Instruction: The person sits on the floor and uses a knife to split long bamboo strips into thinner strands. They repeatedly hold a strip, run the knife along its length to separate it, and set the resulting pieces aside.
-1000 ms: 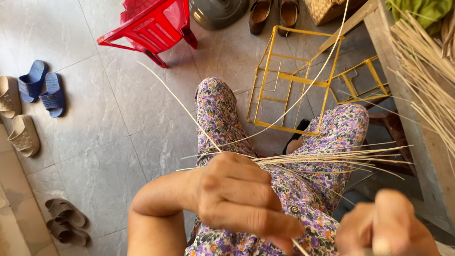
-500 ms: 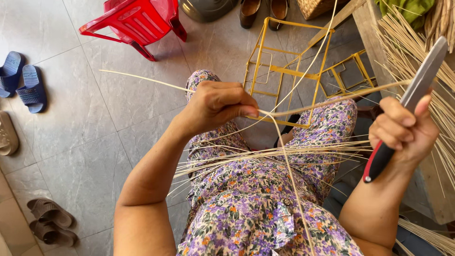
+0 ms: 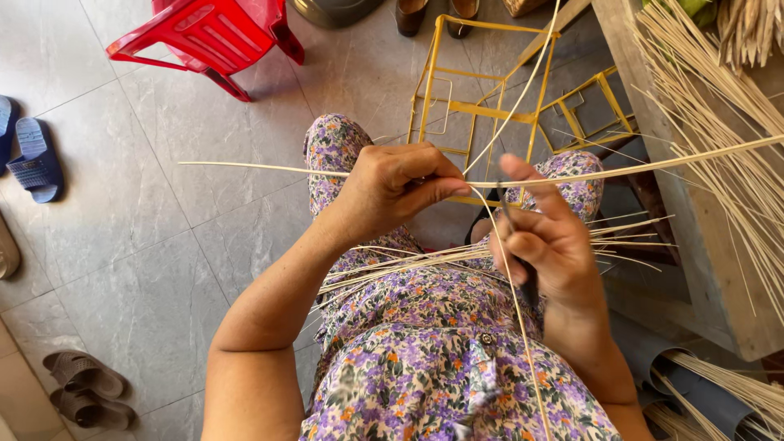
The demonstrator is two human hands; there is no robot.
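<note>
Straw-pale strip: one long thin strip runs level across the view, pinched in the left hand and passing over the right hand's raised forefinger.
Left hand: the left hand is closed, thumb pressed to fingers on the strip, held out over the knees.
Right hand: the right hand is curled round a dark-handled knife, forefinger lifted against the strip; the blade itself is mostly hidden by the fingers.
What changed: half a second ago the right hand was out to the right with the knife lifted well clear of the strip; now it has come in close beside the left hand, and knife and strip meet.
What that means: by my reading, the reach-and-fetch is over and blade work on this one strip is starting.
Lap: below both hands, a loose bundle of strips lies across the flowered trousers.
Beyond the hands: a yellow wire frame stands on the tiled floor.
Far left of the left hand: a red plastic chair, and blue sandals well apart.
Right of the right hand: a wooden bench piled with more pale strips.
</note>
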